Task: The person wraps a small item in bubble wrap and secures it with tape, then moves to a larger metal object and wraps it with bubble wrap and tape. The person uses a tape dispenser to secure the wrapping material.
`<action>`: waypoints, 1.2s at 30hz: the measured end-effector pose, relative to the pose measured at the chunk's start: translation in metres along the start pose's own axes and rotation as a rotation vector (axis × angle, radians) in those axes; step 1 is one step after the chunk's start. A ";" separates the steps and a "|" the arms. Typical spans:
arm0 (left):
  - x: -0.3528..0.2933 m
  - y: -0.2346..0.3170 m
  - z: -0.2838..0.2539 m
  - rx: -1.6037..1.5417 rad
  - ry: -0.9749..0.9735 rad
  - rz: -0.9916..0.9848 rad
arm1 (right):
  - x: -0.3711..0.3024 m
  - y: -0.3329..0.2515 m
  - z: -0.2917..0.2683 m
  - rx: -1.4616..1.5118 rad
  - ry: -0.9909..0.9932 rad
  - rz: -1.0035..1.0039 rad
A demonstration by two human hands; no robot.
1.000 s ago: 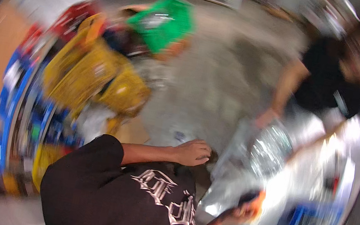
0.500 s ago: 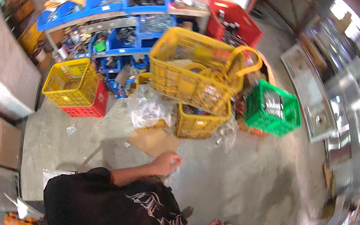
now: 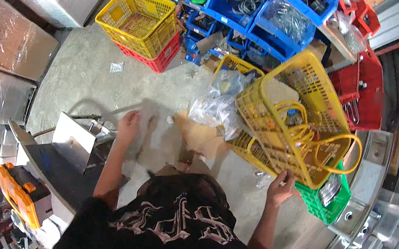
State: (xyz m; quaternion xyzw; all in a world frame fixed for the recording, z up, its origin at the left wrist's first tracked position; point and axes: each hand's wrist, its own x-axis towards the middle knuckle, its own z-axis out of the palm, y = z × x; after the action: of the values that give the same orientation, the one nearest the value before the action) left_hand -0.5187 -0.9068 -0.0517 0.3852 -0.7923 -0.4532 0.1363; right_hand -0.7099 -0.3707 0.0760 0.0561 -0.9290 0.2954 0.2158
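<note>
Yellow and tilted, a plastic crate [image 3: 265, 129] adjoins the right hand [image 3: 281, 189], half-curled, its grip unclear, seemingly reaching and needing wider fingers, the left hand [image 3: 128, 126] loosely open, apparently empty.

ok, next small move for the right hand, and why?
Probably ease the right hand onto the big yellow basket: it appears right at the basket's near end, contact unclear, while the left hand is farther off, above the floor.
</note>
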 end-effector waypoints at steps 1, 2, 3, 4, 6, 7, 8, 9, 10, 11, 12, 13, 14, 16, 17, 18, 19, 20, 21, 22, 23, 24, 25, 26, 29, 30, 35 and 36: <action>0.004 -0.045 -0.010 0.043 0.102 -0.012 | 0.030 -0.004 0.014 0.045 0.012 -0.056; 0.000 -0.045 -0.014 -0.362 0.152 -0.239 | 0.065 -0.008 0.026 0.068 0.046 -0.126; -0.012 -0.068 -0.031 -0.401 0.202 -0.181 | 0.100 -0.024 0.041 0.139 0.019 -0.222; -0.022 -0.059 -0.039 -0.264 0.192 -0.266 | 0.124 -0.051 0.056 0.188 -0.011 -0.313; -0.043 -0.083 -0.026 -0.600 0.529 -0.405 | 0.162 -0.105 0.094 0.331 -0.066 -0.377; -0.058 -0.089 -0.024 -0.276 0.373 -0.428 | 0.176 -0.130 0.116 0.413 -0.086 -0.371; -0.076 -0.100 -0.011 -0.263 0.328 -0.515 | 0.190 -0.158 0.140 0.477 -0.129 -0.343; -0.085 -0.107 0.001 -0.240 0.253 -0.591 | 0.202 -0.181 0.164 0.527 -0.159 -0.296; -0.083 -0.114 0.022 -0.510 0.261 -0.730 | 0.213 -0.198 0.193 0.531 -0.229 -0.242; -0.066 -0.098 0.044 -0.487 0.177 -0.698 | 0.225 -0.209 0.217 0.502 -0.278 -0.170; -0.051 -0.100 0.063 -0.738 0.190 -0.833 | 0.240 -0.225 0.242 0.469 -0.305 -0.093; -0.031 -0.087 0.080 -0.686 0.091 -0.794 | 0.258 -0.241 0.268 0.444 -0.332 -0.035; -0.005 -0.079 0.093 -0.575 0.020 -0.747 | 0.278 -0.240 0.300 0.438 -0.369 0.055; 0.074 -0.069 0.099 -0.395 -0.127 -0.687 | 0.335 -0.243 0.361 0.378 -0.305 0.202; 0.122 -0.064 0.097 -0.324 -0.202 -0.685 | 0.372 -0.249 0.387 0.317 -0.211 0.258; 0.175 -0.052 0.095 -0.217 -0.336 -0.671 | 0.408 -0.216 0.419 0.098 0.114 0.116; 0.226 -0.080 0.092 -0.486 -0.397 -0.732 | 0.438 -0.184 0.459 -0.119 0.402 -0.055; 0.275 -0.081 0.081 -0.502 -0.351 -0.574 | 0.454 -0.154 0.488 -0.279 0.325 0.065; 0.327 -0.069 0.073 -0.513 -0.355 -0.414 | 0.463 -0.110 0.503 -0.411 0.139 0.228; 0.367 -0.059 0.060 -0.446 -0.321 -0.392 | 0.472 -0.085 0.523 -0.506 -0.190 0.376; 0.410 -0.052 0.046 -0.397 -0.280 -0.356 | 0.487 -0.075 0.542 -0.534 -0.392 0.429; 0.453 -0.059 0.032 -0.313 -0.284 -0.475 | 0.509 -0.079 0.558 -0.487 -0.469 0.445; 0.497 -0.046 0.046 -0.235 -0.360 -0.477 | 0.503 -0.048 0.584 -0.236 -0.076 0.374; 0.525 -0.029 0.057 -0.170 -0.407 -0.448 | 0.518 -0.074 0.586 0.344 0.038 0.552; 0.568 0.022 0.111 -0.028 -0.593 -0.356 | 0.519 -0.136 0.527 0.595 0.398 0.422; 0.576 0.050 0.147 0.047 -0.776 -0.291 | 0.492 -0.077 0.521 0.615 0.706 0.467; 0.545 0.175 0.239 -0.126 -1.260 -0.221 | 0.415 -0.164 0.427 0.617 0.564 0.606; 0.505 0.234 0.247 -0.348 -1.318 -0.383 | 0.401 -0.183 0.413 0.690 0.482 0.649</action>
State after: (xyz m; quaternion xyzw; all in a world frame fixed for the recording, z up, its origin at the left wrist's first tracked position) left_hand -1.1081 -1.0573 -0.0624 0.1357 -0.5442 -0.7281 -0.3941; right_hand -1.1804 -0.7482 0.0434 -0.2358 -0.6715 0.6399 0.2898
